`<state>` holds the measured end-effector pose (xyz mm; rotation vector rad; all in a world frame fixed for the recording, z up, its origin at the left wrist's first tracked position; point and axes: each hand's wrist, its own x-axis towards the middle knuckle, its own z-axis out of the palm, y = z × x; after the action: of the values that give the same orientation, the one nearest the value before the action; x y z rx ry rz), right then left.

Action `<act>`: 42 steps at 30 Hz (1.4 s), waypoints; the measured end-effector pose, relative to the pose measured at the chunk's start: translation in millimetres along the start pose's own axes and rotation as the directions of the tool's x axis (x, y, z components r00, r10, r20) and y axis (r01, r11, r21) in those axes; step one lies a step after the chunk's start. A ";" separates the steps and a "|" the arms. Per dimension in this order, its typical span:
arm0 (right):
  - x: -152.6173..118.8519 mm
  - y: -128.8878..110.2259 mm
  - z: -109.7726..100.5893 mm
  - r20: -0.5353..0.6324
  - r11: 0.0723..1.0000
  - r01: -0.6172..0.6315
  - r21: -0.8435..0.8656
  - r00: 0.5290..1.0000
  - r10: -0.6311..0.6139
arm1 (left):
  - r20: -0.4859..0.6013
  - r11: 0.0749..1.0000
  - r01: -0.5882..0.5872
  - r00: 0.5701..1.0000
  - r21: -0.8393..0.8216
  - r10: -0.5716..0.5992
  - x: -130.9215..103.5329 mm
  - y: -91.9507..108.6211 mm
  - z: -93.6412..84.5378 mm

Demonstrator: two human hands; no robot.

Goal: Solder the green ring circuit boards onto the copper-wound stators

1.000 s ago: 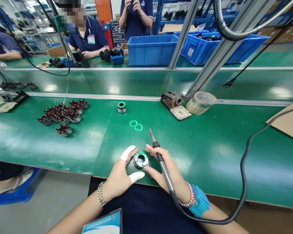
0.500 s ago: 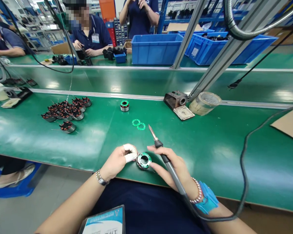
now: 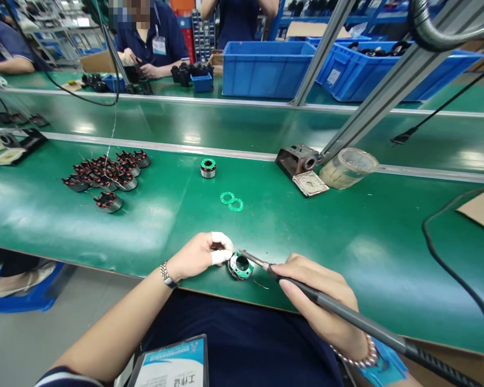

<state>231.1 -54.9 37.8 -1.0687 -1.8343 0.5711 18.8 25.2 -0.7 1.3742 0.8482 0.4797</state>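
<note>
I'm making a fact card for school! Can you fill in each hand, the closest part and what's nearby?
Left hand: white-covered fingertips at the round part's left edge
Right hand: holding a soldering iron
Iron tip: at that part's far edge; touching unclear
Flat green rings: two, overlapping
Further left: cluster of metal parts
Further right: round tub

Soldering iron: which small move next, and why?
Perhaps settle the soldering iron lightly on the green-topped ring: the right hand points its tip at the far edge, contact unclear, and the left hand has covered fingertips close by.
</note>
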 end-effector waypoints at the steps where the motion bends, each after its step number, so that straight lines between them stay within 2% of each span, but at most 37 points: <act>1: -0.1 -0.5 0.2 0.005 1.000 -0.014 0.007 1.000 0.014 | 0.009 1.000 0.000 1.000 0.002 0.000 0.4 0.4 -0.5; 9: -1.1 -0.7 2.2 0.048 0.998 -0.022 0.065 0.999 0.019 | 0.010 1.000 0.010 1.000 -0.006 -0.010 0.6 1.6 -0.7; 17: 2.3 -1.6 1.9 0.080 0.998 -0.029 0.052 0.997 0.024 | -0.005 1.000 0.027 1.000 -0.001 -0.027 0.9 0.1 0.0; 25: 3.7 -3.6 -4.6 0.019 0.999 -0.032 -0.010 0.999 0.033 | -0.007 1.000 0.022 1.000 -0.004 -0.022 1.2 -0.1 -0.1; 29: 4.4 6.0 2.9 -0.026 0.997 -0.034 -0.065 0.999 0.032 | -0.004 1.000 0.015 1.000 -0.020 -0.015 1.3 0.3 0.3; 32: 8.7 16.8 14.4 0.087 0.998 -0.035 -0.057 0.995 0.040 | -0.014 1.000 0.012 1.000 -0.022 -0.012 1.9 0.5 1.1; 34: 11.7 22.8 20.9 0.211 0.999 -0.027 -0.025 0.977 0.032 | -0.014 1.000 -0.010 1.000 -0.010 0.010 1.3 0.7 1.9; 36: 13.2 26.6 24.7 0.286 0.999 -0.033 0.000 0.958 0.032 | -0.040 1.000 -0.029 0.999 0.013 0.029 -1.8 1.1 2.8; 39: 11.6 28.7 26.6 0.301 0.998 -0.059 -0.006 0.952 0.058 | -0.146 0.987 -0.069 0.985 0.143 0.090 -12.2 2.4 5.5; 40: 10.4 28.7 26.9 0.286 0.998 -0.061 -0.009 0.956 0.061 | -0.150 0.972 -0.098 0.980 0.212 0.131 -16.5 3.0 6.9; 42: 7.6 28.0 27.8 0.256 0.998 -0.063 -0.018 0.965 0.065 | -0.081 0.930 -0.171 0.975 0.326 0.207 -24.3 3.7 10.6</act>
<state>217.3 -32.5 7.4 -1.1054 -2.0321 0.7695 12.2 0.9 8.6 1.7501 0.9179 0.5935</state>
